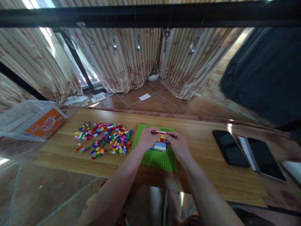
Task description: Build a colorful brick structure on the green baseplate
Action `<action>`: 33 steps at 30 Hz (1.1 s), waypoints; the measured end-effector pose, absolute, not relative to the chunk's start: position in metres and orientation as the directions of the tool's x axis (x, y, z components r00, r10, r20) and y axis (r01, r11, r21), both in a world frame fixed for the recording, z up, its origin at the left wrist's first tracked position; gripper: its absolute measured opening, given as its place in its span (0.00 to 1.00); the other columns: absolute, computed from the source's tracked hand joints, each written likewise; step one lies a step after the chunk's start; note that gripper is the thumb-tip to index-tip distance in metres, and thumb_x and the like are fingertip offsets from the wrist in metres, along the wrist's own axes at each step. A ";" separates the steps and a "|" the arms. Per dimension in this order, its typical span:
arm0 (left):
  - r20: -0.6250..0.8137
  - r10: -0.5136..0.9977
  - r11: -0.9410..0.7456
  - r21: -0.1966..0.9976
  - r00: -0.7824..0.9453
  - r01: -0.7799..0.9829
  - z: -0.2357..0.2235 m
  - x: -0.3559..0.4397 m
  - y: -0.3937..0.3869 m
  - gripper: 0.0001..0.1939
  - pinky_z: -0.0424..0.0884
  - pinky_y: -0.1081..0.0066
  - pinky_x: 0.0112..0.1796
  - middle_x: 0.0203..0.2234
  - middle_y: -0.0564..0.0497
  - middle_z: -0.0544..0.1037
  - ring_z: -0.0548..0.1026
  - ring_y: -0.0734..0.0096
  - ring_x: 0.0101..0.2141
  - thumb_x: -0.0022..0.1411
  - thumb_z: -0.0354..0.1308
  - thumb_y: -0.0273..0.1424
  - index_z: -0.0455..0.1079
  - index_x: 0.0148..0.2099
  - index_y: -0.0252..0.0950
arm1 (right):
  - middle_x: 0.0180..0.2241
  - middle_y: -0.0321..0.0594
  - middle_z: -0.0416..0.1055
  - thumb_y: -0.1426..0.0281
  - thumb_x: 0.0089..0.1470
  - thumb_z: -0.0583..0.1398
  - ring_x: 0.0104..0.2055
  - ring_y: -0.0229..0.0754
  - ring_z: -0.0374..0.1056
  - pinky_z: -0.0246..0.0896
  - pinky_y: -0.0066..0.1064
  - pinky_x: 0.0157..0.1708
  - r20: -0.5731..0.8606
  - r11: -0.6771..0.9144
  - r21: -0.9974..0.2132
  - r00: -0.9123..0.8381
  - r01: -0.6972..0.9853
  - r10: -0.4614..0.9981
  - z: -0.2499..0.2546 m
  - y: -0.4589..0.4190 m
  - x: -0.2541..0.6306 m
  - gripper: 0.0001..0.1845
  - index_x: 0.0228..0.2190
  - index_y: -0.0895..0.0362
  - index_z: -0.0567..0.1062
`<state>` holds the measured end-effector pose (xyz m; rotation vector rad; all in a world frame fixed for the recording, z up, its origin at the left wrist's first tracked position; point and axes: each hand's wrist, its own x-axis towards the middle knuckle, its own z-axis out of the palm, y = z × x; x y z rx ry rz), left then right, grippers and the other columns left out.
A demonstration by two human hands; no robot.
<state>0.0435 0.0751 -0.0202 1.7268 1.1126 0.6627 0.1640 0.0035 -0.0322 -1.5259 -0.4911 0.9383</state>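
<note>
Left hand (147, 138), right hand (179, 145) pinching red-and-white brick piece (161, 132). Below fingers: layered brick build (160, 145), standing on green baseplate (158, 160). Loose bricks (119, 138) beyond left hand, unattached.

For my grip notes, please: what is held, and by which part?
The left hand and right hand pinch a red and white toy brick strip near its ends, at the brick build; whether it is attached cannot be told.

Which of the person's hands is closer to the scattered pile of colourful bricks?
The left hand. It is over the green baseplate, on the side toward the loose bricks; the right hand is at the opposite side, farther from them.
</note>
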 end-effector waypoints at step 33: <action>-0.136 0.889 0.001 0.955 0.436 0.295 -0.018 0.042 0.082 0.17 0.68 0.74 0.31 0.25 0.52 0.78 0.73 0.73 0.26 0.42 0.66 0.33 0.77 0.36 0.31 | 0.17 0.32 0.69 0.70 0.49 0.61 0.15 0.29 0.62 0.62 0.21 0.17 -0.397 -0.215 -0.891 0.456 -0.400 0.796 -0.024 0.000 0.176 0.06 0.24 0.59 0.73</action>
